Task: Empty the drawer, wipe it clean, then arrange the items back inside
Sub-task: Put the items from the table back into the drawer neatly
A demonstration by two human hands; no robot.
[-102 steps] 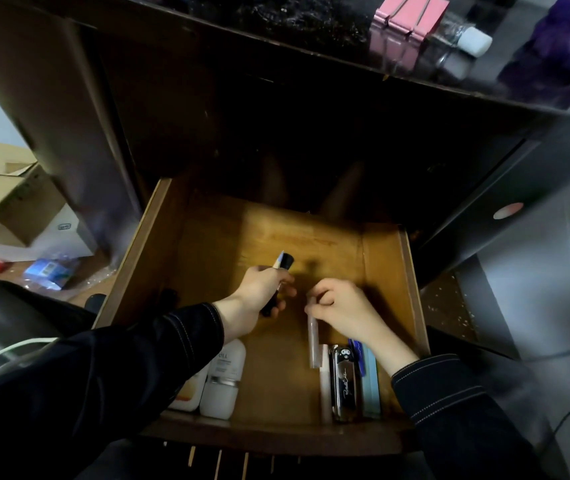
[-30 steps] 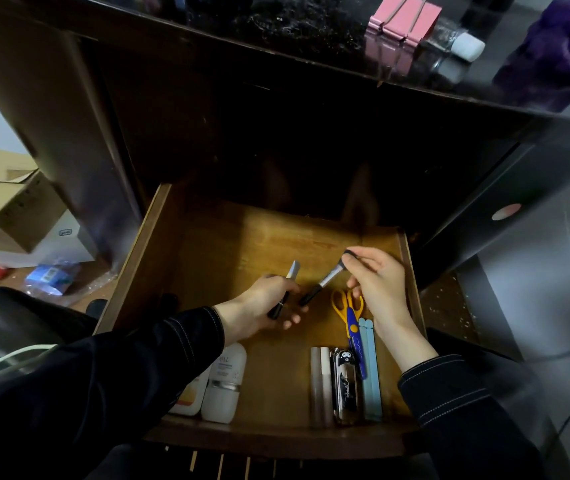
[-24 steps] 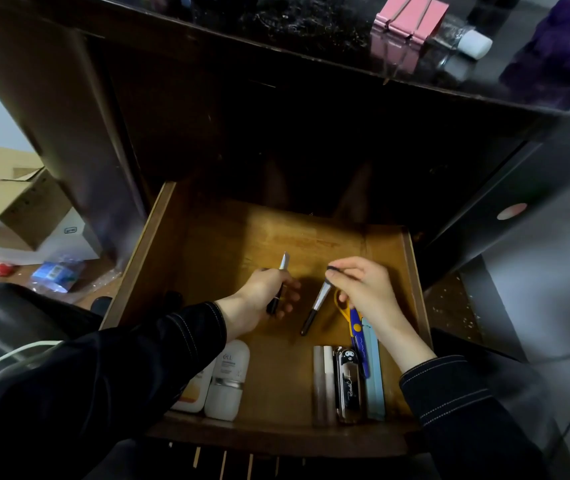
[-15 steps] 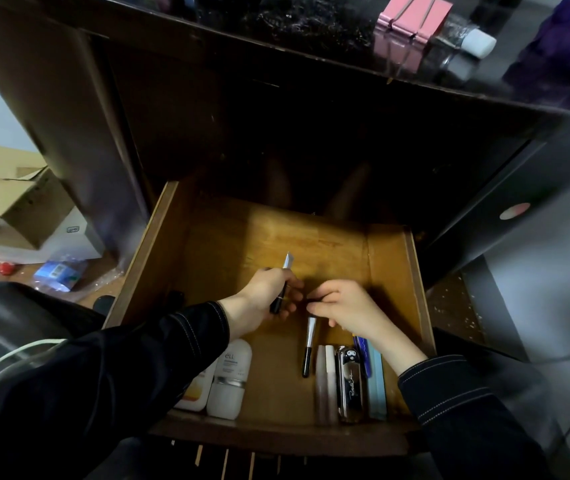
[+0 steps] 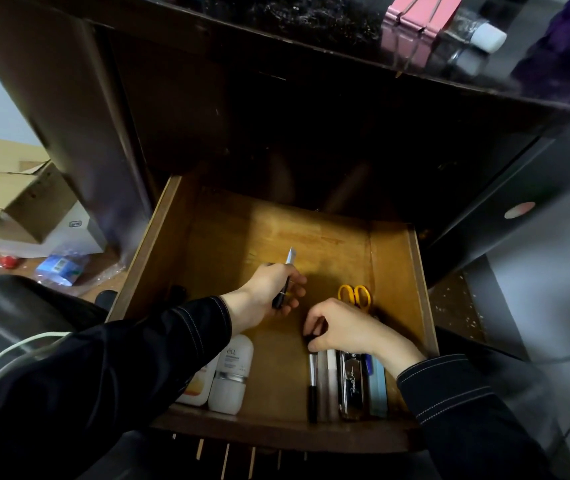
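The right hand's fingers (image 5: 315, 328) are curled down over the far end of a slim black stick with a silver collar (image 5: 312, 388), pinching it where it lies on the floor of the open wooden drawer (image 5: 421, 292). A second ago that stick was held up in the air over the yellow-handled scissors (image 5: 354, 295). Now it lies flat and lengthwise at the left edge of the row in the drawer's front right. It sits just beside a pale translucent tube (image 5: 322, 386), followed by a flat black case with script lettering (image 5: 351, 389) and a pale blue strip (image 5: 379, 389). The right hand (image 5: 344, 332) has come down with it and hides the scissors' blades.

The left hand's fingers (image 5: 296, 289) stay wrapped round a dark pen-shaped stick with a silver tip (image 5: 290, 258), held over the bare middle of the drawer. The left hand (image 5: 269, 289) has barely shifted.

At the front left, a white rounded bottle (image 5: 231, 375) and an orange-and-white tube (image 5: 200, 388) lie side by side, partly under the left sleeve.

The arranging step looks well along, with one more piece now in the row. The left hand's stick seems the likely next one to go in. Pink binder clips (image 5: 418, 12) and a clear bottle with a white cap (image 5: 484, 36) sit on the glossy dark desk (image 5: 311, 29) above. Whether they belong in the drawer cannot be told.
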